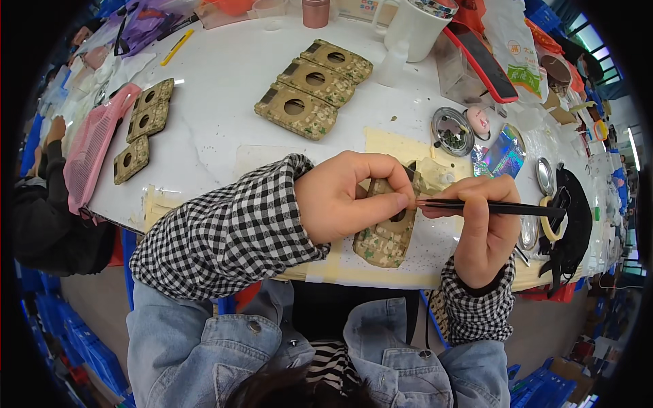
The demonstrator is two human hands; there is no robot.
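In front of me, a camouflage-patterned model hull with a round opening point(383, 243) rests at a tilt on a white sheet. My left hand point(347, 194) holds it, thumb and index finger closed at its upper right edge. Dark tweezers with coppery tips point(518, 208) are pinched in my right hand point(486, 228), and their tips meet the hull's edge beside my left thumb. Any small piece between the tips is too hidden to make out. A round clear dish with tiny dark bits point(452, 130) lies beyond my right hand.
Several matching camouflage hulls point(296, 109) lie farther back and others at left point(151, 112), near a pink mesh basket point(102, 146). At back right stand a white mug point(413, 30) and a red-edged phone point(479, 61). Black cloth point(575, 221) lies right. Another person's sleeve point(51, 197) shows far left.
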